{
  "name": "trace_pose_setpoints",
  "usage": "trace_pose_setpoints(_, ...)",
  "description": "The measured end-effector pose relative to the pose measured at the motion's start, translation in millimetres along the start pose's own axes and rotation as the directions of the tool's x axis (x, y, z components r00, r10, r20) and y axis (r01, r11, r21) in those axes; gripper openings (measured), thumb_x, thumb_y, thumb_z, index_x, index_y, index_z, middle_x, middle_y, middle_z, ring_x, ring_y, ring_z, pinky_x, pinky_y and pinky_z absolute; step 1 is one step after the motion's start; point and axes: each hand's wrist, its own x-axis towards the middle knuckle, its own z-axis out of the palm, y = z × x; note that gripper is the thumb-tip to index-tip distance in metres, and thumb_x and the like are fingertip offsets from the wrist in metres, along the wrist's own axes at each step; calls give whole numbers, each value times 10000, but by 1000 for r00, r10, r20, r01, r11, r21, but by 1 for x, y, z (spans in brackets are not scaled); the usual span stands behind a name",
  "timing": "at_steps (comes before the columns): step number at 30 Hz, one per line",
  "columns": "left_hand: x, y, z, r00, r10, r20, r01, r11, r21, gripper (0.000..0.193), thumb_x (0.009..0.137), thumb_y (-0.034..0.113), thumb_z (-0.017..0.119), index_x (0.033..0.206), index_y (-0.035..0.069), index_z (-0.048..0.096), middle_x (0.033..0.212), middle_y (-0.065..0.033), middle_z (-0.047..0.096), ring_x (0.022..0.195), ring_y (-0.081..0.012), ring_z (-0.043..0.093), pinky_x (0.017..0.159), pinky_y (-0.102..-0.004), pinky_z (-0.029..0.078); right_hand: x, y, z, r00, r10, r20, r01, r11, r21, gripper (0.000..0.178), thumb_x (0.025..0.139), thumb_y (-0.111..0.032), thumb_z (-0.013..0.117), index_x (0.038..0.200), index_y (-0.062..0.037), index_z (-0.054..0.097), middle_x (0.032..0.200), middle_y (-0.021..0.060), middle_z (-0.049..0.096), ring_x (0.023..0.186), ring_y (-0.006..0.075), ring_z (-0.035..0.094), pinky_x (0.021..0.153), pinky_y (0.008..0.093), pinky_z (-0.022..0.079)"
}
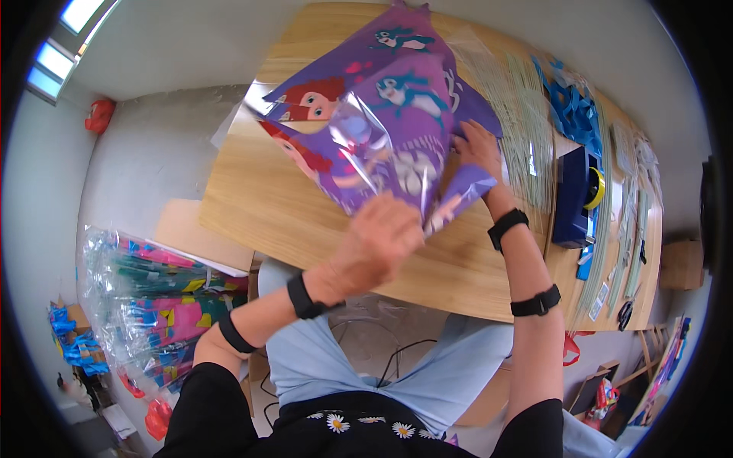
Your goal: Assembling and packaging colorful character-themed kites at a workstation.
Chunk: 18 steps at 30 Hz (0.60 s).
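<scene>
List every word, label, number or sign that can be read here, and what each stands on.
No text is clear enough to quote.
Purple printed film: white letter-like marks, too creased and blurred.
Small pale card beside the scissors: markings too small.

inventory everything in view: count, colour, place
Printed sheeting: count unclear, purple, over table
Table: one or more, light wood, centre
Thin rods: many, pale green, table right
Strips: several, blue, table's upper right
Tape dispenser: one, dark blue, yellow roll, table right
Scissors: one, black, table's lower right
Wrapped bundles: several, multicoloured, lower left
Bag-like items: several, red, left
Cardboard box: at least one, brown, far right
Clutter: uncountable, mixed, lower right
Trousers: one pair, light blue, bottom
Armbands: four, black, two per arm
Left hand: one, bare, gripping sheeting
Right hand: one, bare, touching sheeting
</scene>
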Motion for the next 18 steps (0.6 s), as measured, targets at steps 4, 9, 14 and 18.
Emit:
trace_pose_setpoints(4, -51, 31, 29, 996, -62, 60, 68, 993, -93, 143, 727, 53, 642, 859, 39, 590, 997, -124, 610, 926, -294, 586, 902, -447, 456, -29, -38, -59, 571, 610, 550, -786, 211, 581, 397, 945, -344, 596, 1162, -12, 609, 974, 134, 689, 814, 248, 675, 716, 340, 521)
trace_pose_setpoints(9, -84, 57, 48, 943, -66, 325, 92, 994, -65, 183, 768, 137, 680, 904, 43, 602, 1001, -109, 599, 985, -284, 568, 953, -441, 422, -70, -83, -110, 383, 534, 753, -905, 56, 421, 355, 876, -225, 707, 1109, 27, 617, 789, 92, 676, 673, 148, 648, 615, 286, 502)
trace_pose_setpoints(14, -65, 40, 39, 963, -110, 245, 144, 981, -128, 307, 748, 215, 756, 957, 43, 612, 983, -125, 608, 977, -315, 579, 876, -439, 447, -96, -83, -103, 645, 577, 501, -731, 656, 186, 450, 748, -101, 763, 1144, 49, 612, 846, 183, 689, 741, 301, 682, 713, 402, 532)
trace_pose_setpoints(18, -21, -27, 33, 946, -319, 62, 316, 948, 48, 326, 732, 148, 753, 1007, 19, 634, 1040, -160, 635, 1004, -373, 575, 854, -456, 463, -83, -83, -91, 669, 655, 351, -734, 657, 172, 461, 783, -160, 744, 1170, 52, 611, 919, 224, 688, 865, 370, 668, 808, 421, 519)
